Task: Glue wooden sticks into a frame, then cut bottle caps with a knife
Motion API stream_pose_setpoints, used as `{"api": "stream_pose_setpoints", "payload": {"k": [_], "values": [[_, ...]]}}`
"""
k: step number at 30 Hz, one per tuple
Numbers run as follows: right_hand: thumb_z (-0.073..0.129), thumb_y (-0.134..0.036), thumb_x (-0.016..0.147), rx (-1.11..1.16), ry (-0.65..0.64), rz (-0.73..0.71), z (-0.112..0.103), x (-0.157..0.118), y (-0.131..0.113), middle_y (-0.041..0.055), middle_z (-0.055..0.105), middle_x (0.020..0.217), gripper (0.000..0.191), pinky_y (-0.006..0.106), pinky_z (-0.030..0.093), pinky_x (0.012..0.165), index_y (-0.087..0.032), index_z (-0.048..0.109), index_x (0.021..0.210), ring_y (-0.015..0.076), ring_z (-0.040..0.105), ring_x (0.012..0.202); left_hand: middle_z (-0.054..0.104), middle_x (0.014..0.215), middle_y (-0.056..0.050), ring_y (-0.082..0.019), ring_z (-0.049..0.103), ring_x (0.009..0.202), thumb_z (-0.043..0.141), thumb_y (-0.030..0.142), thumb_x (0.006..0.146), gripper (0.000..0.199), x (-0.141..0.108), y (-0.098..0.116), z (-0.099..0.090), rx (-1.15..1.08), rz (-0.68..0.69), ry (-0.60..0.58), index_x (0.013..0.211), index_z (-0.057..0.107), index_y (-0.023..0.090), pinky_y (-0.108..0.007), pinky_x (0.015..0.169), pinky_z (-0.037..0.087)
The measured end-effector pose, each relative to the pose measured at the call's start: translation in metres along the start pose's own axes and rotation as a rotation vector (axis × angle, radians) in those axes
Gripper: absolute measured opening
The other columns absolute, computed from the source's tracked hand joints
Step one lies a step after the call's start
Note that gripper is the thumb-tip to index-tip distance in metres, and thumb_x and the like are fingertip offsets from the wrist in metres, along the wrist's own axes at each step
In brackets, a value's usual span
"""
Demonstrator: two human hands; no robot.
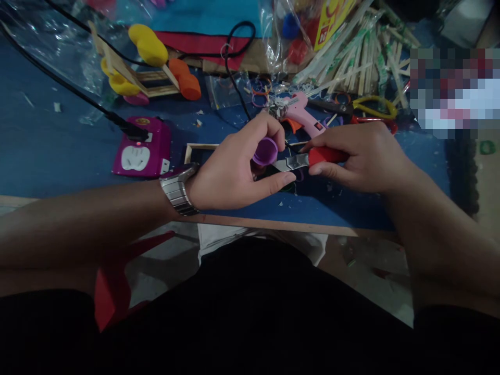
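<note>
My left hand [234,169], with a metal watch on its wrist, is closed around a small purple plastic cup [265,151] whose round opening faces up. In my right hand [355,156] is a red-handled utility knife [302,160]. Its blade points left and meets the lower right side of the cup's rim; whether it cuts in, I cannot tell. Under my hands lies a rectangular wooden stick frame [189,154], partly covered by the left hand. Just beyond the hands rests a pink glue gun [304,112].
A purple power socket box [162,148] with a black cable plugged in stands at left. Behind it is a stick structure [154,83] with yellow and orange cups. Scissors [375,107] and piled wooden sticks [359,57] lie at the back right. Scraps dot the blue table [50,151].
</note>
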State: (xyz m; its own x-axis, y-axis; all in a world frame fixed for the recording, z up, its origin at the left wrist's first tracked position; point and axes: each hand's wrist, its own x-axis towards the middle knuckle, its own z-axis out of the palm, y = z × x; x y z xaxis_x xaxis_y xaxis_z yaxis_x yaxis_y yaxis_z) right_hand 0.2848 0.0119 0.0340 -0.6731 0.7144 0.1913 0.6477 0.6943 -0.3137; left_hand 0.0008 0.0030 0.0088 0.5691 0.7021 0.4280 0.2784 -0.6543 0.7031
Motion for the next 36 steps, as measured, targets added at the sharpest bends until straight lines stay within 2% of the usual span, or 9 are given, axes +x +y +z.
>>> {"api": "stream_pose_setpoints", "payload": {"k": [5, 11, 16, 24, 27, 30, 32, 33, 36], "values": [[0.050, -0.083, 0.099, -0.028, -0.033, 0.050, -0.002, 0.000, -0.001, 0.0072, 0.083, 0.091, 0.061, 0.041, 0.046, 0.067, -0.033, 0.081, 0.111, 0.0317, 0.077, 0.084, 0.068, 0.104, -0.003, -0.013, 0.059, 0.073, 0.075, 0.042, 0.095, 0.031, 0.001, 0.000, 0.000, 0.015, -0.001, 0.019, 0.108, 0.055, 0.024, -0.031, 0.067, 0.049], [0.052, -0.086, 0.097, 0.001, -0.015, 0.034, -0.001, 0.000, -0.002, 0.0110, 0.084, 0.093, 0.069, 0.040, 0.046, 0.067, -0.025, 0.083, 0.111, 0.0328, 0.078, 0.084, 0.070, 0.097, -0.003, -0.018, 0.066, 0.080, 0.072, 0.041, 0.097, 0.023, 0.002, 0.000, -0.002, 0.059, 0.021, -0.019, 0.105, 0.059, 0.024, -0.033, 0.070, 0.053], [0.051, -0.085, 0.097, -0.005, -0.049, 0.071, -0.003, 0.000, -0.003, 0.0084, 0.085, 0.099, 0.064, 0.043, 0.049, 0.071, -0.033, 0.083, 0.118, 0.0345, 0.078, 0.089, 0.072, 0.095, -0.003, -0.019, 0.070, 0.083, 0.072, 0.040, 0.097, 0.021, 0.000, 0.000, -0.002, 0.089, 0.026, -0.021, 0.105, 0.060, 0.024, -0.034, 0.070, 0.054], [0.052, -0.086, 0.096, 0.000, -0.008, 0.056, -0.002, -0.001, -0.001, 0.0077, 0.084, 0.094, 0.065, 0.041, 0.049, 0.069, -0.032, 0.083, 0.112, 0.0318, 0.078, 0.084, 0.073, 0.102, -0.005, -0.018, 0.069, 0.084, 0.069, 0.047, 0.101, 0.026, 0.000, 0.002, -0.003, 0.074, 0.030, -0.018, 0.110, 0.059, 0.024, -0.033, 0.071, 0.053], [0.055, -0.084, 0.097, 0.013, 0.017, 0.025, -0.002, -0.001, -0.001, 0.0096, 0.083, 0.090, 0.065, 0.041, 0.047, 0.067, -0.026, 0.082, 0.110, 0.0302, 0.077, 0.081, 0.071, 0.101, -0.006, -0.019, 0.067, 0.086, 0.060, 0.050, 0.106, 0.027, 0.001, 0.001, -0.003, -0.016, 0.007, -0.018, 0.110, 0.058, 0.023, -0.035, 0.076, 0.054], [0.055, -0.081, 0.099, 0.053, 0.038, 0.020, -0.002, -0.001, -0.001, 0.0086, 0.083, 0.090, 0.061, 0.041, 0.049, 0.069, -0.027, 0.082, 0.110, 0.0292, 0.076, 0.081, 0.064, 0.086, -0.003, -0.018, 0.062, 0.080, 0.057, 0.050, 0.109, 0.027, 0.002, -0.006, 0.001, -0.216, -0.038, 0.032, 0.108, 0.059, 0.023, -0.035, 0.077, 0.054], [0.053, -0.081, 0.100, 0.070, 0.050, 0.042, -0.003, -0.001, -0.001, 0.0057, 0.083, 0.090, 0.057, 0.042, 0.050, 0.071, -0.032, 0.082, 0.109, 0.0288, 0.076, 0.082, 0.057, 0.078, 0.001, -0.014, 0.054, 0.070, 0.062, 0.048, 0.107, 0.026, 0.003, -0.013, 0.004, -0.339, -0.064, 0.074, 0.107, 0.059, 0.023, -0.032, 0.071, 0.051], [0.053, -0.082, 0.099, 0.072, 0.058, 0.052, -0.004, -0.002, -0.002, 0.0048, 0.082, 0.089, 0.056, 0.042, 0.050, 0.070, -0.034, 0.082, 0.108, 0.0287, 0.076, 0.081, 0.054, 0.074, 0.002, -0.012, 0.049, 0.062, 0.064, 0.047, 0.106, 0.025, 0.003, -0.016, 0.006, -0.402, -0.061, 0.087, 0.106, 0.058, 0.023, -0.030, 0.064, 0.047], [0.053, -0.080, 0.100, 0.066, 0.043, 0.067, -0.004, -0.002, -0.002, 0.0056, 0.083, 0.090, 0.055, 0.043, 0.050, 0.071, -0.033, 0.081, 0.107, 0.0288, 0.076, 0.082, 0.049, 0.073, 0.005, -0.008, 0.042, 0.052, 0.064, 0.043, 0.107, 0.022, 0.004, -0.019, 0.007, -0.519, -0.124, 0.068, 0.107, 0.054, 0.023, -0.027, 0.051, 0.039]]}}
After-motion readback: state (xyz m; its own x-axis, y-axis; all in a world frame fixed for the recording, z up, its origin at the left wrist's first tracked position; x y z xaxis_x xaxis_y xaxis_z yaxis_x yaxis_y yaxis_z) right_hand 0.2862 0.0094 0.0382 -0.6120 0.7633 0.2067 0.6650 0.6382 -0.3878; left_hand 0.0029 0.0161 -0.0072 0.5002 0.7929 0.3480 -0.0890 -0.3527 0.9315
